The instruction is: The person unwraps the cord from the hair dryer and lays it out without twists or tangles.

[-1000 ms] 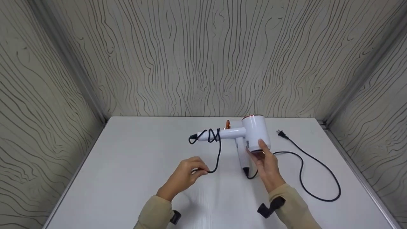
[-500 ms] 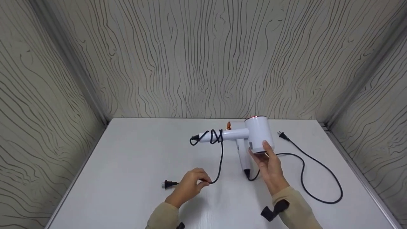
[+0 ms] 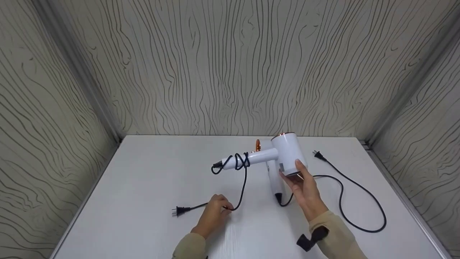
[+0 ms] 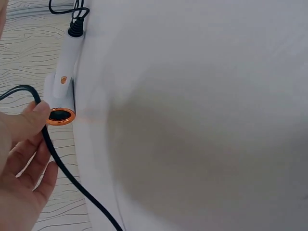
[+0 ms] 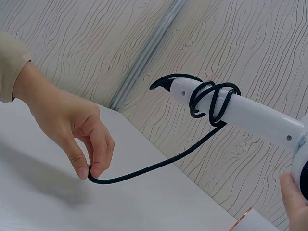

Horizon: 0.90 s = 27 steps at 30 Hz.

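Note:
A white hair dryer (image 3: 287, 153) is held up by its barrel in my right hand (image 3: 305, 190), thumb on the side and fingers beneath. Its handle (image 5: 260, 115) points left, with black cord (image 5: 216, 98) wound loosely around it. From the handle the cord drops to my left hand (image 3: 215, 214), which pinches it between thumb and fingers, as the left wrist view also shows with the hand (image 4: 24, 154). The cord's plug end (image 3: 182, 210) lies left of that hand. In the right wrist view, fingertips (image 5: 291, 192) touch the barrel's rim.
Behind the held dryer, a second white hair dryer (image 3: 275, 180) with an orange ring rests on the white table (image 3: 143, 172). Its black cord (image 3: 381, 208) curves across the right side to a plug (image 3: 318, 155). Wood-patterned walls (image 3: 230, 72) stand at the back and sides.
My left hand, still pinching the cord, has moved down and slightly left, and the plug has come into view at its left. The held dryer's handle has tilted lower.

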### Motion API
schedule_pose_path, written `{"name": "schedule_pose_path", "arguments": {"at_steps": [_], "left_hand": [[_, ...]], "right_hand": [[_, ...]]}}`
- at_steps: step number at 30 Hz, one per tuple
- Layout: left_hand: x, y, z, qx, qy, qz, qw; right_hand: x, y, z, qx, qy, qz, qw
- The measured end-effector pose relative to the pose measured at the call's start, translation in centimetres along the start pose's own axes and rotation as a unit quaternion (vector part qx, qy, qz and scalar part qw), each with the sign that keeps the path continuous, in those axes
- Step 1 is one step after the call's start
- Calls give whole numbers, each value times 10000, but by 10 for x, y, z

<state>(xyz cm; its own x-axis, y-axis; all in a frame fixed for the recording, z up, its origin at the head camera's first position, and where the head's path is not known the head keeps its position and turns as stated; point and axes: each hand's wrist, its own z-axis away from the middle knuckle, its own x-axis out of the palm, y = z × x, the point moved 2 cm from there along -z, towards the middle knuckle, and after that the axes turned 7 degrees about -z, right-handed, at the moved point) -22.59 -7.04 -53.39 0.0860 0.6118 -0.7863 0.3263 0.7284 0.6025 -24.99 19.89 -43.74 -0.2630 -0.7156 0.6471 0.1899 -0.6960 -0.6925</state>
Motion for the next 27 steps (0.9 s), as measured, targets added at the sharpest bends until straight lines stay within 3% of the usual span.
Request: {"name": "schedule_pose_path", "arguments": {"at_steps": [7,14,27], "left_hand": [[8,-7,-2,-77,279,307,9991],[13,-11,-2,-204,238,631,9975],[13,-3,-2,-135,456,342,9983]], "right_hand": [[4,-2,2,-4,-78,-157,9998],[7,-1,2,-27,-158,-45,9999],[4,6,2,18,-219,57,9997]]}}
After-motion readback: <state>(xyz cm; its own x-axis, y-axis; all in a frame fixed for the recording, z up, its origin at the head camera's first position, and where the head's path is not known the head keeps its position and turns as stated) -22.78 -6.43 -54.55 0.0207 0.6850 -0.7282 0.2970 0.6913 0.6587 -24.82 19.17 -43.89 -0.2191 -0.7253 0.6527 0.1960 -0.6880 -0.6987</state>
